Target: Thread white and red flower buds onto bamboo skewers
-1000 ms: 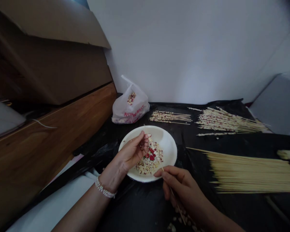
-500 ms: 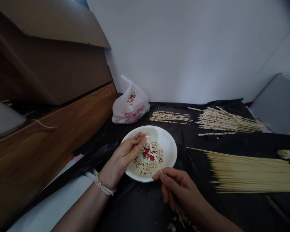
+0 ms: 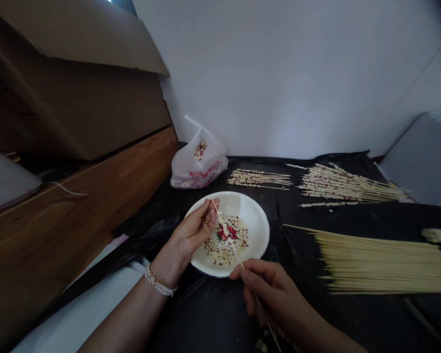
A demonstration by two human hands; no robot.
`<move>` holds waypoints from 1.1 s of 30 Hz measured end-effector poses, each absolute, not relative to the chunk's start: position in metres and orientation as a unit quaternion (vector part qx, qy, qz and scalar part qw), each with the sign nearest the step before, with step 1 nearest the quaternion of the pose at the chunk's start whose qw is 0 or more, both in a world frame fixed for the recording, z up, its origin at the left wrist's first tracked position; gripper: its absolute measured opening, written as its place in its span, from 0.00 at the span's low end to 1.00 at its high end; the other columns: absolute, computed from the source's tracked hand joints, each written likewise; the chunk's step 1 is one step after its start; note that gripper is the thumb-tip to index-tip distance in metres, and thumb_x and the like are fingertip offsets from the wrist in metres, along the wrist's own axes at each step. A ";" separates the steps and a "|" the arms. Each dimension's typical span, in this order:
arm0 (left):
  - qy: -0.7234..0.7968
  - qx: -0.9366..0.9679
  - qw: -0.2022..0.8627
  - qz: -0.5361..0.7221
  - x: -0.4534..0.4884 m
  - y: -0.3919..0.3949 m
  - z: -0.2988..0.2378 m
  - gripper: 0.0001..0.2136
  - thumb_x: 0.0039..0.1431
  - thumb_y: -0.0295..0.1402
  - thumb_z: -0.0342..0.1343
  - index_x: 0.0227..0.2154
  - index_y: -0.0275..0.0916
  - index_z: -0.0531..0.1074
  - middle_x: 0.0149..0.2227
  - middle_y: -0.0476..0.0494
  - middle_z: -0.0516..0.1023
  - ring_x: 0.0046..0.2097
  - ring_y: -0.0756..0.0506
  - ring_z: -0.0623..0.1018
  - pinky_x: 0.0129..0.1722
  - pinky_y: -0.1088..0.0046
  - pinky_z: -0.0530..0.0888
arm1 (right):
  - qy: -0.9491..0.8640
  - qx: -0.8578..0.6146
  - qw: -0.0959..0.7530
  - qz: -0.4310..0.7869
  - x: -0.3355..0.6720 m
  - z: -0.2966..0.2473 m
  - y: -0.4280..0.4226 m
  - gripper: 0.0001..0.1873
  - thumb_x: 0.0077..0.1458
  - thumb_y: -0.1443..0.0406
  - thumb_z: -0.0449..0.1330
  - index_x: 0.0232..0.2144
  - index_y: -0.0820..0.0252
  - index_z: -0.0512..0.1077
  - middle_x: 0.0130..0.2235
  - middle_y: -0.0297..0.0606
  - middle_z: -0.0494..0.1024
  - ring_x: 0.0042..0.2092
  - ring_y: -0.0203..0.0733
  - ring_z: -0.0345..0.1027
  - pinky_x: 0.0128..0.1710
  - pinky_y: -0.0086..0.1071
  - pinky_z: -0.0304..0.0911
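My right hand (image 3: 268, 289) grips a thin bamboo skewer (image 3: 238, 259) between thumb and fingers, its tip slanting up and left over the bowl. Pale kernels (image 3: 225, 227) are threaded on the skewer's upper part. Close beside the tip, my left hand (image 3: 198, 223) is pinched, with a pearly bracelet at the wrist; whatever small piece its fingers hold is too small to make out. Below both hands is a white bowl (image 3: 259, 223) of cream and dark-red kernels (image 3: 220, 256), probably corn, with red pieces (image 3: 231, 233) in the middle.
A white plastic bag (image 3: 198, 169) stands behind the bowl. Loaded skewers lie in a small group (image 3: 246, 177) and a larger pile (image 3: 327, 184). Bare skewers (image 3: 385, 264) are bundled at right. Black plastic (image 3: 202, 314) covers the surface; a cardboard box (image 3: 95, 98) stands left.
My left fingers have curled in near the skewer tip, where they were more stretched out before. The skewer tip has shifted slightly down and left. My right hand has barely moved.
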State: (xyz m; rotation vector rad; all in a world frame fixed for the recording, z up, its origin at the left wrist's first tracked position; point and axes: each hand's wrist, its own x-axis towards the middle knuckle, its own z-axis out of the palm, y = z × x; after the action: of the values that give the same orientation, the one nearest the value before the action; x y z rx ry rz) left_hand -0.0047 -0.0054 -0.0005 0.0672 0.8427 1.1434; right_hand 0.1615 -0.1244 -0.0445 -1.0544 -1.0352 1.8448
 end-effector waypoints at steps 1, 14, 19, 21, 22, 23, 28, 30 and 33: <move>0.384 0.043 0.760 0.522 -0.006 -0.005 -0.002 0.08 0.69 0.24 0.50 0.43 0.30 0.74 0.27 0.46 0.79 0.22 0.54 0.77 0.23 0.84 0.76 | -0.405 -0.412 0.378 0.723 0.161 -0.044 -0.124 0.22 0.54 0.47 0.64 0.35 0.61 0.76 0.16 0.25 0.70 0.14 0.27 0.51 0.14 0.23 0.41; 0.370 0.100 0.742 0.551 -0.011 -0.004 -0.004 0.08 0.66 0.20 0.51 0.40 0.32 0.75 0.32 0.44 0.81 0.28 0.53 0.80 0.25 0.83 0.78 | -0.397 -0.396 0.383 0.734 0.160 -0.052 -0.126 0.19 0.56 0.50 0.64 0.35 0.61 0.77 0.16 0.25 0.70 0.14 0.26 0.52 0.14 0.23 0.42; 0.356 0.099 0.746 0.554 -0.012 -0.002 -0.006 0.08 0.66 0.20 0.52 0.41 0.32 0.76 0.32 0.43 0.81 0.29 0.53 0.81 0.27 0.82 0.79 | -0.390 -0.400 0.379 0.738 0.161 -0.052 -0.125 0.19 0.56 0.49 0.64 0.36 0.61 0.77 0.16 0.25 0.70 0.13 0.26 0.51 0.12 0.22 0.40; 0.358 0.093 0.744 0.557 -0.012 -0.002 -0.007 0.08 0.66 0.20 0.52 0.41 0.31 0.76 0.32 0.43 0.81 0.29 0.53 0.81 0.27 0.82 0.79 | -0.391 -0.400 0.380 0.737 0.161 -0.052 -0.125 0.20 0.56 0.49 0.64 0.36 0.61 0.77 0.16 0.25 0.70 0.13 0.26 0.51 0.12 0.22 0.40; 0.360 0.092 0.743 0.557 -0.012 -0.001 -0.007 0.08 0.66 0.20 0.52 0.41 0.31 0.76 0.33 0.43 0.81 0.29 0.53 0.81 0.28 0.82 0.79 | -0.393 -0.399 0.380 0.736 0.161 -0.052 -0.125 0.20 0.56 0.49 0.64 0.36 0.61 0.77 0.16 0.25 0.70 0.13 0.26 0.52 0.13 0.22 0.40; 0.362 0.094 0.742 0.557 -0.012 -0.001 -0.007 0.08 0.66 0.20 0.53 0.40 0.31 0.76 0.33 0.43 0.81 0.29 0.53 0.81 0.28 0.82 0.79 | -0.395 -0.398 0.380 0.736 0.160 -0.052 -0.125 0.20 0.56 0.49 0.64 0.36 0.61 0.77 0.16 0.25 0.70 0.13 0.26 0.52 0.13 0.22 0.41; 0.363 0.109 0.747 0.546 -0.012 -0.002 -0.009 0.07 0.65 0.20 0.53 0.38 0.30 0.76 0.32 0.44 0.81 0.28 0.53 0.80 0.28 0.81 0.79 | -0.390 -0.406 0.376 0.736 0.160 -0.049 -0.126 0.21 0.55 0.48 0.64 0.35 0.61 0.76 0.16 0.25 0.70 0.13 0.26 0.51 0.12 0.21 0.40; 0.364 0.109 0.749 0.542 -0.012 -0.002 -0.009 0.07 0.66 0.20 0.53 0.38 0.30 0.76 0.32 0.44 0.81 0.28 0.53 0.80 0.28 0.81 0.79 | -0.391 -0.409 0.377 0.733 0.160 -0.049 -0.126 0.22 0.54 0.48 0.64 0.35 0.62 0.76 0.16 0.25 0.70 0.13 0.26 0.51 0.12 0.21 0.40; 0.366 0.097 0.747 0.547 -0.012 -0.002 -0.007 0.07 0.66 0.21 0.53 0.38 0.31 0.77 0.31 0.44 0.81 0.28 0.53 0.80 0.27 0.82 0.78 | -0.390 -0.409 0.372 0.736 0.160 -0.049 -0.125 0.23 0.54 0.47 0.64 0.35 0.62 0.76 0.16 0.25 0.70 0.13 0.26 0.51 0.12 0.21 0.40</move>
State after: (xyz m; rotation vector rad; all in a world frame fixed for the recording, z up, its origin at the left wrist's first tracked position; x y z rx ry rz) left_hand -0.0119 -0.0019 -0.0073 0.2133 0.8015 1.1965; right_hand 0.1602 -0.1253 -0.0490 -1.0489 -1.0001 1.8872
